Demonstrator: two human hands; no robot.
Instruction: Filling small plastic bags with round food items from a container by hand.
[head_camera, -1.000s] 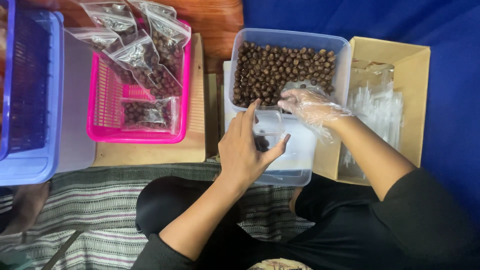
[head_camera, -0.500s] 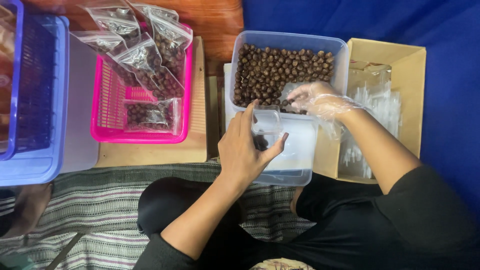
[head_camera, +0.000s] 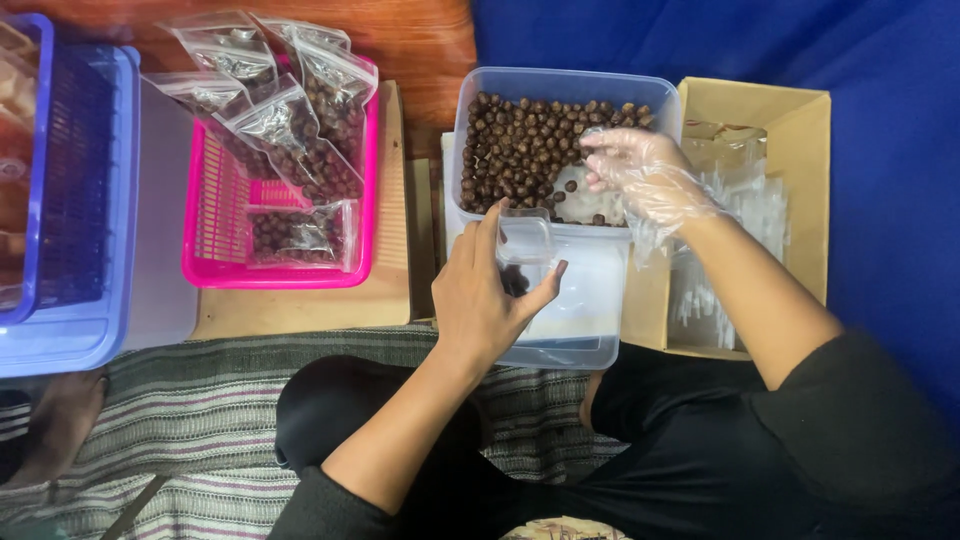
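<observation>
My left hand (head_camera: 483, 295) grips a small clear plastic bag (head_camera: 526, 240), held open over a white lid-like tray (head_camera: 590, 300); a few brown balls show inside the bag. My right hand (head_camera: 640, 170), in a thin clear plastic glove, reaches into a clear tub (head_camera: 470, 100) full of small brown balls (head_camera: 515, 145), fingers curled over the balls at the tub's right side. Whether it holds any is not visible.
A pink basket (head_camera: 215, 245) at the left holds several filled zip bags (head_camera: 300, 140). A blue crate (head_camera: 70, 200) stands at the far left. An open cardboard box (head_camera: 800, 150) with clear bags stands at the right. A striped cloth (head_camera: 200, 400) covers the floor.
My gloved right hand has moved from the tub's near edge further up into the brown balls. My left hand keeps hold of the small bag in about the same place.
</observation>
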